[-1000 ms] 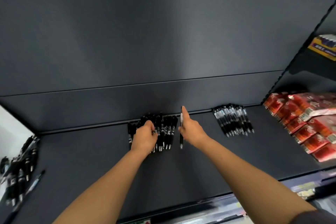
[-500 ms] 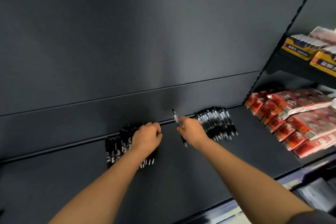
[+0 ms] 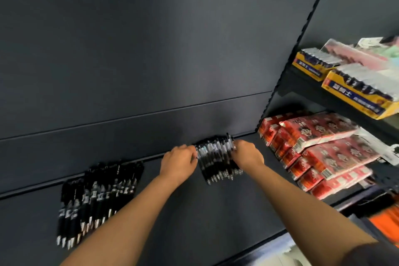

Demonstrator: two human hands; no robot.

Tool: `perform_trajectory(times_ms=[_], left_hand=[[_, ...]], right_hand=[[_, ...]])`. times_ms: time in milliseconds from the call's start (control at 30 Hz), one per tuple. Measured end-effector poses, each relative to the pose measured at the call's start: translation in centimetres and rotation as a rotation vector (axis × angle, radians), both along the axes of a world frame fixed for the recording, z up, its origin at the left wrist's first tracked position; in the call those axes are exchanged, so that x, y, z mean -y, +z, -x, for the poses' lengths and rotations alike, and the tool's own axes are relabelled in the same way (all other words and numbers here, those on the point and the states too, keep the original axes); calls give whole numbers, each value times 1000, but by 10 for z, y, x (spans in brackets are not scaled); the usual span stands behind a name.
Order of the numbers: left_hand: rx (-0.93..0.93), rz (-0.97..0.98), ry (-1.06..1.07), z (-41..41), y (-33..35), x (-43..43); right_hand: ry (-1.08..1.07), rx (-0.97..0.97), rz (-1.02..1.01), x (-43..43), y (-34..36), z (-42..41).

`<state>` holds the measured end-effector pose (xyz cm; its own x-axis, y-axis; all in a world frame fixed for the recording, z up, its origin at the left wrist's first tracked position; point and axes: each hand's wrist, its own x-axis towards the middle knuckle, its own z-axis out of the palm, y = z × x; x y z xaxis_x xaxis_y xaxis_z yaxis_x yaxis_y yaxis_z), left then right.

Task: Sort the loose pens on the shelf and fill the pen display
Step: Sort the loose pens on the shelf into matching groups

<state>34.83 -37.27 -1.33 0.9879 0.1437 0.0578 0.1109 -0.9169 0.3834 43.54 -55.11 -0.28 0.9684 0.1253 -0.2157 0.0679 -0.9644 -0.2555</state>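
Both hands are up at the back of the shelf (image 3: 194, 218), and between them sits the pen pile (image 3: 218, 158), a tight row of black pens hard against the rear wall. The left hand (image 3: 179, 164) touches the pile's left edge with its fingers bent in. The right hand (image 3: 248, 154) closes in on the right edge, fingers bent over the upper ends. It's too blurred to tell whether either hand actually pinches a pen or just presses the stack.

The pens lie parallel, long axis running back to front, tips towards the person. Neither hand is nearer, since both touch the pile, so I'd judge a two-sided squeeze across that axis squares it up.

A second pen pile (image 3: 97, 196) lies well to the left, untouched. Red packets (image 3: 323, 149) sit just right of the right hand.
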Motion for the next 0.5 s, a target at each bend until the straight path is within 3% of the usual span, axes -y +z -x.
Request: perform_trajectory(times_ms=[333, 500], left_hand=[[-80, 33, 184, 3, -9, 18], [-54, 15, 214, 3, 2, 26]], right_hand=[[219, -48, 17, 12, -31, -34], [276, 100, 46, 18, -23, -38]])
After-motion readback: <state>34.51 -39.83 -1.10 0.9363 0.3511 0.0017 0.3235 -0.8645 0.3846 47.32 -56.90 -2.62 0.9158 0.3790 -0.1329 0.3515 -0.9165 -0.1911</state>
